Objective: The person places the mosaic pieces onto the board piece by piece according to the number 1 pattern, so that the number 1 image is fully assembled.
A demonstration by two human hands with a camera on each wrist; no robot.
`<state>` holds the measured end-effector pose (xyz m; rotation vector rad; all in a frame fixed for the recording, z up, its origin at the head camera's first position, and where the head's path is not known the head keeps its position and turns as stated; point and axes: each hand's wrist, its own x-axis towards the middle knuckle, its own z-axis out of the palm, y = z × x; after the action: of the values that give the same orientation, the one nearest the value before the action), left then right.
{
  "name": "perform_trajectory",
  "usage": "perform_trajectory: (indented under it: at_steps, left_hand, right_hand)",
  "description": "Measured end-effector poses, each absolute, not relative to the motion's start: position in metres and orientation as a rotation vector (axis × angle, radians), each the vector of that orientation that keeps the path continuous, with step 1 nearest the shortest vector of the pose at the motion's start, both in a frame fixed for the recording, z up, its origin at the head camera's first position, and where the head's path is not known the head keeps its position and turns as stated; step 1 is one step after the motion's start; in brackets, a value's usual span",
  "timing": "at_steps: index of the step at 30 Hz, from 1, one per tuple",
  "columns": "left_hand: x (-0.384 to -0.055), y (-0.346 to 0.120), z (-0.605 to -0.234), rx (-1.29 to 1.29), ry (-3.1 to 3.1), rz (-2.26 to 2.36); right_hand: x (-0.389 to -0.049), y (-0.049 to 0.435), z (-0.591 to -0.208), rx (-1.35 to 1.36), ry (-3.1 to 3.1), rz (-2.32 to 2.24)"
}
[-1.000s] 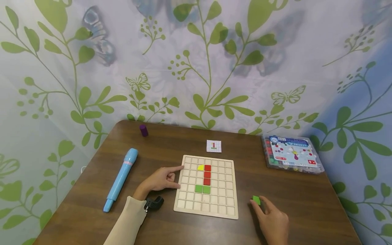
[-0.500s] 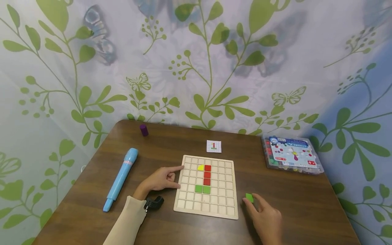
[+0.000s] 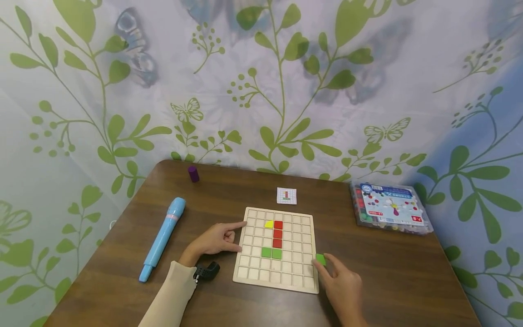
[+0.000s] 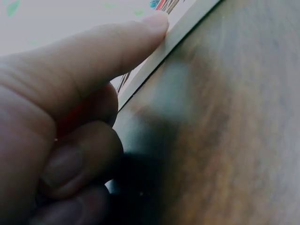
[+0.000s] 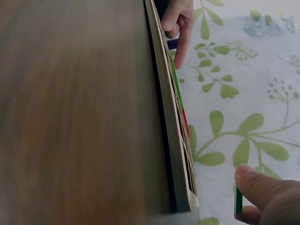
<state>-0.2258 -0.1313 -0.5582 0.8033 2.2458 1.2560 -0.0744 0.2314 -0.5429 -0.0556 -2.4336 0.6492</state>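
Observation:
A pale wooden grid board (image 3: 296, 274) lies flat on the table, bearing three red square tiles (image 3: 278, 234) in a column, a yellow tile (image 3: 268, 224) with a slanted side, and two green tiles (image 3: 271, 253) in a row. My left hand (image 3: 213, 239) touches the board's left edge with straight index finger and thumb; its other fingers are curled in. Between thumb and fingers, my right hand (image 3: 342, 284) pinches a green square tile (image 3: 320, 259) at the board's right edge. The right wrist view catches that green tile (image 5: 239, 201) edge-on.
Behind the board lies a small printed pattern card (image 3: 287, 195). A blue microphone (image 3: 163, 238) is at the left, a purple cylinder (image 3: 194, 174) at the back left, and a clear plastic box (image 3: 390, 207) of colored parts at the back right. A patterned curtain hangs behind.
My right hand has moved left with the green tile, from the bare table to the board's right edge. The left hand has stayed at the left edge.

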Motion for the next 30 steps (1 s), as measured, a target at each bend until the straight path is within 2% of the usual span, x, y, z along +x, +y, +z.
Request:
perform_trajectory:
  at_steps: [14,30]
  left_hand:
    - [-0.227,-0.132,-0.558,0.789,2.25,1.282]
    - [-0.228,-0.131,-0.559,0.783,2.245,1.23]
  right_hand:
    - [-0.098,0.2,-0.539,0.004,-2.486,0.738]
    - [-0.104,0.178,-0.554,0.041,-2.504,0.756]
